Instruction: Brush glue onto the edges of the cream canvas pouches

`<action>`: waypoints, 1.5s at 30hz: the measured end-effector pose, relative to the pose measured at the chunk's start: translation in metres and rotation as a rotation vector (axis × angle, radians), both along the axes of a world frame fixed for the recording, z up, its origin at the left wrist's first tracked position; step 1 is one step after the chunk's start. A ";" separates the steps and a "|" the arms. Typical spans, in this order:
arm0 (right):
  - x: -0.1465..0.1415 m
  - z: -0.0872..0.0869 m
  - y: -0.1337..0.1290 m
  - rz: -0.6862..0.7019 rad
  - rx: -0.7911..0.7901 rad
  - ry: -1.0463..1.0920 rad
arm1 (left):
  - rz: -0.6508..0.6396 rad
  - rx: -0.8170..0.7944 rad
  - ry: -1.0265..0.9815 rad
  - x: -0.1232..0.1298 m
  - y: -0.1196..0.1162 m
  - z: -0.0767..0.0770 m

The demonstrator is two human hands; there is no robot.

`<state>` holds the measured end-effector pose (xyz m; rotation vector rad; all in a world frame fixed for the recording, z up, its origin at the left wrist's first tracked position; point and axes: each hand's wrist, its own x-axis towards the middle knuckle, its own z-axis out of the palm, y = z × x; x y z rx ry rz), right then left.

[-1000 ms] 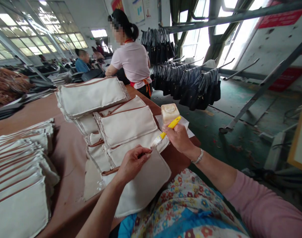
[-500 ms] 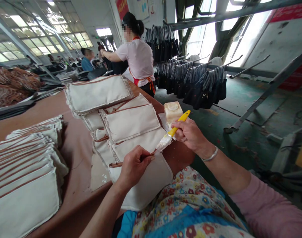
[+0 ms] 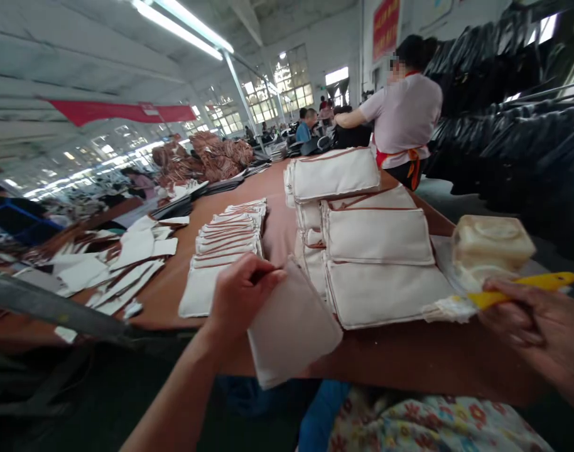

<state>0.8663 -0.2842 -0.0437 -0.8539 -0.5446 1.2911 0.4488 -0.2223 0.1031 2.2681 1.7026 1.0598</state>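
My left hand (image 3: 249,292) pinches one corner of a white fabric pouch (image 3: 294,333), which hangs tilted over the table's near edge. At the right, my right hand (image 3: 527,326) is closed round the yellow handle of a paintbrush (image 3: 522,290). Its whitish, coated bristles point left, close to the stacked pouches (image 3: 385,295). Just behind the brush stands a cream-coloured square container (image 3: 492,242); what is inside it cannot be seen. Left of the stacks, a fanned row of white pouches with brown edging (image 3: 228,245) lies on the brown table (image 3: 280,235).
White scraps (image 3: 131,257) and a brown bundled heap (image 3: 202,157) lie farther left. A metal rail (image 3: 56,307) runs along the left side. A co-worker (image 3: 407,113) stands behind the stacks, near racks of hanging black items (image 3: 517,144).
The view has swung left. My left hand has carried the pouch left, away from the stacks. My right hand has moved apart from it with the brush, closer to the container.
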 end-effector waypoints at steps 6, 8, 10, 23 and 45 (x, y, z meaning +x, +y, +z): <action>0.007 -0.028 -0.003 -0.078 -0.250 0.081 | 0.070 0.054 0.400 -0.099 0.074 0.055; 0.001 -0.018 -0.007 -0.121 -0.235 0.078 | 0.059 -0.041 0.527 -0.122 0.109 0.039; -0.007 -0.003 -0.010 -0.154 -0.195 0.062 | 0.084 -0.097 0.610 -0.132 0.144 0.011; 0.003 0.014 -0.018 -0.348 -0.088 0.166 | -0.439 0.111 0.582 0.222 0.231 -0.069; 0.055 0.029 -0.023 -0.510 0.125 0.115 | -0.769 -0.653 0.190 0.287 0.157 -0.060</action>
